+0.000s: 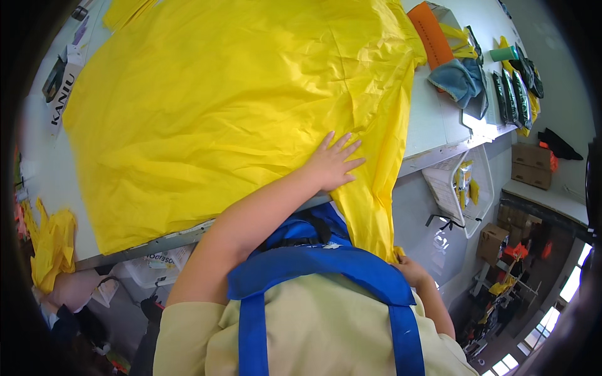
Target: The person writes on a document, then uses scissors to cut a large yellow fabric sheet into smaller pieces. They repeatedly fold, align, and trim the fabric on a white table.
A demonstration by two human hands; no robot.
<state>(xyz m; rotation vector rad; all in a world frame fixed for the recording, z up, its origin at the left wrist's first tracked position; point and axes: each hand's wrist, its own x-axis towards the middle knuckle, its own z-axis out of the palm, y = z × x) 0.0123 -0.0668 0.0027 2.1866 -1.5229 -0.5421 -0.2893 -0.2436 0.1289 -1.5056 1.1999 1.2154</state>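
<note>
A large yellow sheet of thin, shiny fabric (238,106) lies spread over the white table, creased most at its right side. A narrow, sleeve-like strip of it hangs over the near edge toward my body. My left hand (335,164) rests flat on the fabric near that edge, fingers spread and holding nothing. Lower right, beside my blue apron (320,263), my right hand (411,271) is closed on the lower end of the hanging strip. The fingertips of that hand are partly hidden.
An orange box (429,34), a blue cloth (458,80), a green roll (503,54) and several dark packets (511,97) sit at the table's far right. A white basket (448,188) is below. More yellow fabric (53,244) hangs at the left corner; cardboard boxes (531,164) stand right.
</note>
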